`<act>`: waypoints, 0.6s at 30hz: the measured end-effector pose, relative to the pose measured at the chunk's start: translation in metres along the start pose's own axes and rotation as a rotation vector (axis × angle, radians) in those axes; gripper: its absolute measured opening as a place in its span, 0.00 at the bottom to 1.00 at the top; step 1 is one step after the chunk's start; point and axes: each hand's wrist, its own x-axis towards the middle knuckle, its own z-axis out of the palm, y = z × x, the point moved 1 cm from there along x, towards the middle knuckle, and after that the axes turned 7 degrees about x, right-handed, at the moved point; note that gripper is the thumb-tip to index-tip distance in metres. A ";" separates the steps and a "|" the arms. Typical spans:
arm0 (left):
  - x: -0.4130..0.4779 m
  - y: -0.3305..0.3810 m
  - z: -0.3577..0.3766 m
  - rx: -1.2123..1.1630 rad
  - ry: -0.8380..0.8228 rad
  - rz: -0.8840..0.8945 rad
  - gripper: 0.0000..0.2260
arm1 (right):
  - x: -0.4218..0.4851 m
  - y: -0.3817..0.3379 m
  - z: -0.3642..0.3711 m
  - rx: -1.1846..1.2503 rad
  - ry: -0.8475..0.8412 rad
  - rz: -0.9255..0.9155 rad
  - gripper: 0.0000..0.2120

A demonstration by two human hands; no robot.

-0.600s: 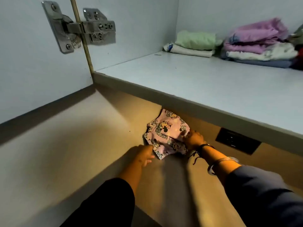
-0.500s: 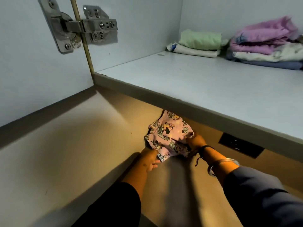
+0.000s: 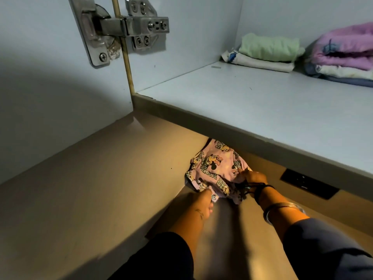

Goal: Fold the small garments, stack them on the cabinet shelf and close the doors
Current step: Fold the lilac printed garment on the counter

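Note:
A small pink garment with a cartoon print (image 3: 217, 168) lies crumpled on the tan counter below the cabinet shelf (image 3: 262, 110). My left hand (image 3: 203, 201) pinches its near left edge. My right hand (image 3: 253, 178) grips its right side, fingers closed in the cloth. On the shelf at the back stand two folded stacks: a green piece on a white one (image 3: 268, 48), and a pink one over white and blue pieces (image 3: 345, 53). The open left door (image 3: 50, 93) hangs on a metal hinge (image 3: 121, 27).
The tan counter (image 3: 101, 188) runs under the shelf, whose front edge overhangs the garment. A dark wall socket (image 3: 308, 183) sits on the back wall to the right of my hands. The front of the shelf is bare.
My left hand has moved forward from beside the garment and taken hold of its near edge. The camera has moved closer to the shelf.

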 end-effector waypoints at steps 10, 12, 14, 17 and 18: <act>-0.005 -0.014 0.003 0.049 -0.205 0.032 0.06 | -0.036 0.014 -0.050 0.193 0.229 -0.272 0.08; 0.009 -0.023 0.014 0.106 -0.126 0.062 0.06 | -0.047 0.022 -0.061 0.083 0.322 -0.319 0.06; 0.028 -0.032 0.026 0.067 -0.103 0.102 0.08 | -0.058 0.032 -0.075 0.033 0.463 -0.364 0.09; 0.003 -0.028 0.036 0.008 -0.092 0.181 0.14 | -0.084 0.049 -0.103 0.019 0.601 -0.368 0.15; -0.012 -0.024 0.039 -0.010 -0.121 0.209 0.10 | -0.094 0.053 -0.114 0.025 0.613 -0.363 0.15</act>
